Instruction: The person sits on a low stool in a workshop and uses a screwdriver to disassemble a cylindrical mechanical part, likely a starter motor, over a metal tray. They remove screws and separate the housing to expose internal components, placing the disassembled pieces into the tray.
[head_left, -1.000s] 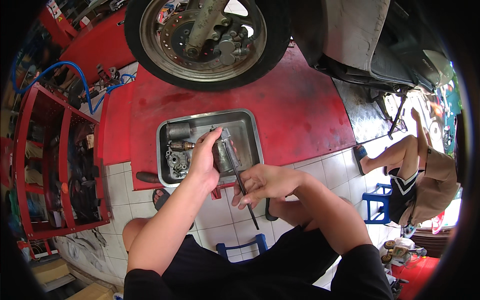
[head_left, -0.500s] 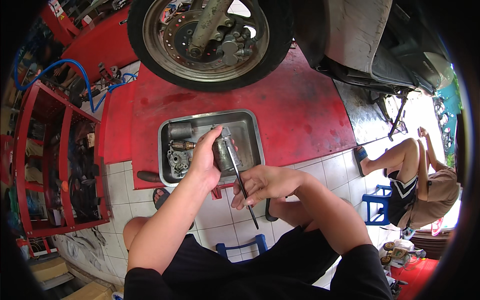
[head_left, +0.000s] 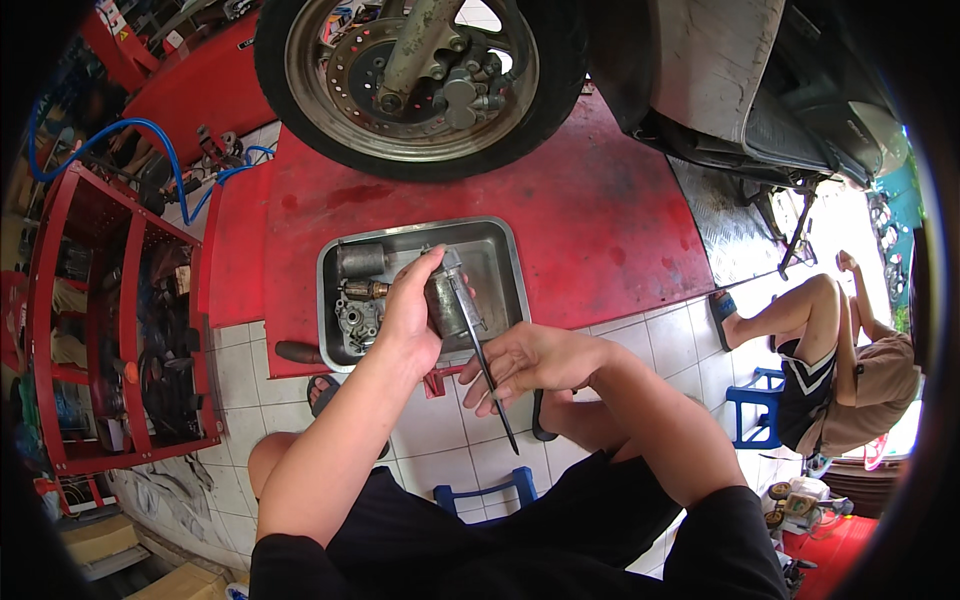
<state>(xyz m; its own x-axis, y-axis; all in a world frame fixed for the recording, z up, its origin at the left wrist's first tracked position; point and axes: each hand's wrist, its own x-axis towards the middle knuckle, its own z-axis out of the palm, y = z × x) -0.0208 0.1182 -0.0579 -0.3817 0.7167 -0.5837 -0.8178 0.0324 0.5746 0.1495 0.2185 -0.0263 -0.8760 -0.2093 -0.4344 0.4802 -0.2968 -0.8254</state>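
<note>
My left hand is wrapped round a worn, cylindrical metal motor housing, held tilted above a steel pan. A long, thin, dark rod-shaped tool lies along the housing, its upper end against it and its tip pointing down toward me. My right hand holds this tool loosely between thumb and fingers; its exact kind is unclear. Inside the pan, left of my hand, are a grey metal cylinder, a copper-coloured wound part and a cast metal cover.
The pan stands on a red lift platform beneath a scooter's front wheel. A dark handle lies beside the pan. Red shelving is on the left. At right, another person sits by a blue stool.
My right fingers have shifted slightly on the tool and spread a little. The left hand and the housing stay almost where they were.
</note>
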